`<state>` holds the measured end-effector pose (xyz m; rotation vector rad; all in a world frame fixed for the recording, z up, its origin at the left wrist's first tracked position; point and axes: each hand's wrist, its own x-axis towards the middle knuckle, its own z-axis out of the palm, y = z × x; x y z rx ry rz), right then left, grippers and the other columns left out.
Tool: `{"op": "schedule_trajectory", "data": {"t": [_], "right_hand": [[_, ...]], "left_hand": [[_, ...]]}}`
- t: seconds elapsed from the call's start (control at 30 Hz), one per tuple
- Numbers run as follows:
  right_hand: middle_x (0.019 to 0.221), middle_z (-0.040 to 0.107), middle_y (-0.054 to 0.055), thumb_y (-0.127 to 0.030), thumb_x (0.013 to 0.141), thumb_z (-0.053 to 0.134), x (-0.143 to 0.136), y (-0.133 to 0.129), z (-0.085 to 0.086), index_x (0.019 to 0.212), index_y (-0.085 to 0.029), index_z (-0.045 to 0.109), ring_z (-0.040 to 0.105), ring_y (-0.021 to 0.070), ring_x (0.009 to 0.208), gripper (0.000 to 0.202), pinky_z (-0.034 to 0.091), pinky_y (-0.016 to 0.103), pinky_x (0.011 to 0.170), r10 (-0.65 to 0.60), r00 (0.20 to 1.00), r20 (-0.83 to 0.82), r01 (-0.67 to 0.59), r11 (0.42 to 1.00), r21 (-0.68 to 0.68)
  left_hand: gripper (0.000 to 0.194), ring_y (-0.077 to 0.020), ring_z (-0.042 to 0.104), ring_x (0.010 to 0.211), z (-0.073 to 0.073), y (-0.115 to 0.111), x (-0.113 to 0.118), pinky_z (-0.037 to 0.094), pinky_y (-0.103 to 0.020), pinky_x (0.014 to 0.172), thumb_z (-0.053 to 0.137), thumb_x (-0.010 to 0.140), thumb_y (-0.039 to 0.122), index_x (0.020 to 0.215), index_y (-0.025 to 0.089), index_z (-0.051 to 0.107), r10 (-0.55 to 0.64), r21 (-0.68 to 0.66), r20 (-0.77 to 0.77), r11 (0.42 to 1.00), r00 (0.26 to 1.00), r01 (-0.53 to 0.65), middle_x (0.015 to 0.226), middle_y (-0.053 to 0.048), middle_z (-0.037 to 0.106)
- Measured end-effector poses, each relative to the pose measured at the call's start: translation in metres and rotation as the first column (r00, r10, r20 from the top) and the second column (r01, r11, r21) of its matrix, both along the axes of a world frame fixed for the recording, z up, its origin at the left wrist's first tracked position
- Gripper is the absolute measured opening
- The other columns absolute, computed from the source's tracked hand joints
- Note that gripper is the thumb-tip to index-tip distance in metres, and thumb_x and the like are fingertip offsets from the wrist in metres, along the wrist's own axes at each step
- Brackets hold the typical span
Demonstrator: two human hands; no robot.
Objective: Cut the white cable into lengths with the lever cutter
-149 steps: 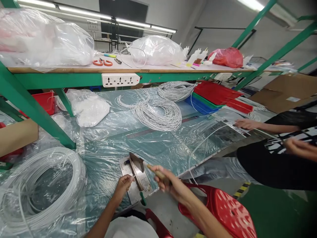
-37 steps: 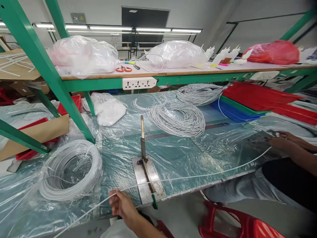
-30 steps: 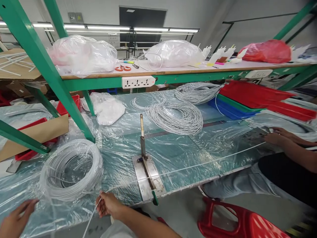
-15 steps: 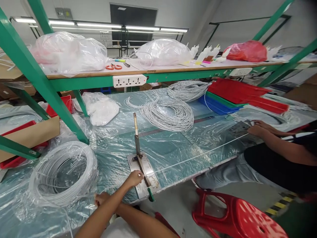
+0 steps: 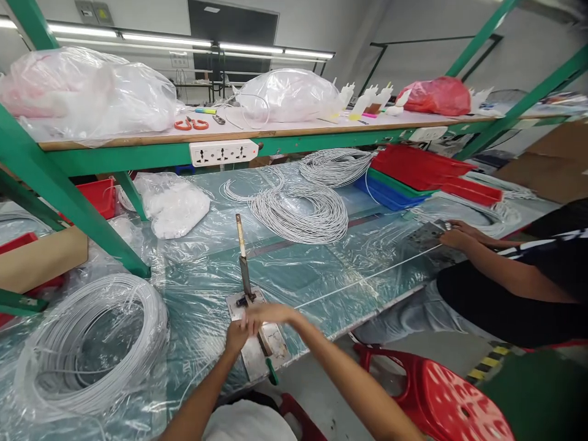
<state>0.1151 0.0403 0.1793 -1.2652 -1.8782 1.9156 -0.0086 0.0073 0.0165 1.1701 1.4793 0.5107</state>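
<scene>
My left hand is closed at the left side of a lever cutter with a metal base plate and an upright handle, pinching a thin white cable. My right hand reaches over the cutter's blade, its bent fingers meeting my left fingers; whatever they grip is hidden. The cable runs taut from under my right hand to a co-worker's hands, beside a metal plate at the right. A loose length of cable trails left of my left wrist.
A large coil of white cable lies at the left, and bundled cables lie behind the cutter. Stacked trays stand at the back right. A green shelf post slants down at the left. A red stool stands below the table edge.
My right hand has come from beneath my left forearm, up and right onto the cutter, so my arms are uncrossed. My left hand stays at the cutter. The view has shifted slightly right.
</scene>
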Motion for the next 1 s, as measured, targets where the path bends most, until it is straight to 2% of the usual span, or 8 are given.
{"op": "schedule_trajectory", "data": {"t": [0.1,0.2,0.33,0.5,0.63,0.8,0.9,1.0], "right_hand": [[0.055,0.054,-0.005,-0.044,0.093,0.018,0.028,0.074,0.016,0.107,-0.005,0.054,0.049,0.0024,0.046,0.054,0.036,0.014,0.052,-0.406,0.912,-0.060,0.410,0.907,0.094],[0.051,0.046,-0.008,-0.050,0.093,0.009,0.028,0.135,0.020,0.126,-0.009,0.036,0.039,0.0043,0.037,0.059,0.033,0.015,0.045,-0.612,0.786,-0.089,0.619,0.781,0.084],[0.047,0.043,-0.006,-0.061,0.089,0.008,0.011,0.178,0.019,0.122,-0.008,0.045,0.034,0.0066,0.034,0.072,0.032,0.019,0.041,-0.638,0.763,-0.106,0.639,0.768,-0.023],[0.042,0.038,-0.005,-0.070,0.084,0.011,0.002,0.184,0.028,0.099,-0.008,0.060,0.030,0.0057,0.033,0.080,0.032,0.019,0.041,-0.624,0.772,-0.119,0.618,0.781,-0.088],[0.046,0.051,0.001,-0.070,0.083,0.010,0.020,0.149,0.055,0.103,-0.009,0.059,0.044,0.0084,0.037,0.081,0.039,0.021,0.045,-0.592,0.796,-0.126,0.572,0.804,-0.161],[0.069,0.066,0.009,-0.064,0.083,0.035,0.059,0.039,0.087,0.095,-0.013,0.058,0.059,0.0129,0.051,0.057,0.045,0.023,0.047,-0.492,0.866,-0.084,0.462,0.854,-0.240],[0.072,0.065,0.005,-0.043,0.076,0.057,0.069,-0.043,0.078,0.093,-0.017,0.054,0.058,0.0119,0.051,0.031,0.043,0.021,0.044,-0.515,0.857,0.017,0.495,0.814,-0.302],[0.064,0.060,-0.003,-0.032,0.071,0.052,0.065,-0.109,0.040,0.113,-0.023,0.043,0.054,0.0108,0.042,0.043,0.037,0.019,0.038,-0.638,0.760,0.123,0.632,0.683,-0.366]], "left_hand": [[0.039,-0.0119,0.042,0.049,-0.005,-0.003,0.003,0.027,-0.025,0.052,0.065,0.061,0.045,0.041,0.018,0.044,0.045,0.044,-0.008,0.998,0.999,-0.044,0.042,0.005,0.038],[0.040,-0.0112,0.038,0.047,-0.007,-0.006,0.005,0.024,-0.025,0.051,0.065,0.059,0.045,0.040,0.019,0.040,0.078,0.069,-0.023,0.995,0.997,-0.076,0.042,0.006,0.034],[0.039,-0.0117,0.038,0.047,-0.007,-0.008,0.007,0.025,-0.025,0.051,0.060,0.062,0.044,0.041,0.021,0.036,0.087,0.092,-0.040,0.992,0.995,-0.083,0.043,0.006,0.032],[0.039,-0.0121,0.038,0.048,-0.006,-0.009,0.009,0.025,-0.024,0.052,0.058,0.065,0.041,0.043,0.021,0.032,0.080,0.100,-0.095,0.992,0.992,-0.070,0.045,0.006,0.031],[0.037,-0.0130,0.041,0.051,-0.006,-0.009,0.009,0.025,-0.024,0.053,0.058,0.067,0.037,0.045,0.021,0.034,0.077,0.111,-0.159,0.992,0.984,-0.060,0.046,0.005,0.032],[0.037,-0.0136,0.043,0.052,-0.006,-0.009,0.010,0.024,-0.023,0.053,0.059,0.069,0.034,0.046,0.020,0.034,0.083,0.099,-0.224,0.993,0.971,-0.062,0.046,0.005,0.034],[0.036,-0.0134,0.045,0.053,-0.005,-0.009,0.011,0.024,-0.023,0.053,0.059,0.069,0.034,0.046,0.020,0.036,0.079,0.096,-0.238,0.994,0.968,-0.058,0.047,0.005,0.037],[0.035,-0.0134,0.046,0.053,-0.003,-0.010,0.012,0.024,-0.023,0.052,0.059,0.070,0.034,0.047,0.020,0.036,0.085,0.094,-0.255,0.994,0.963,-0.063,0.048,0.005,0.038]]}}
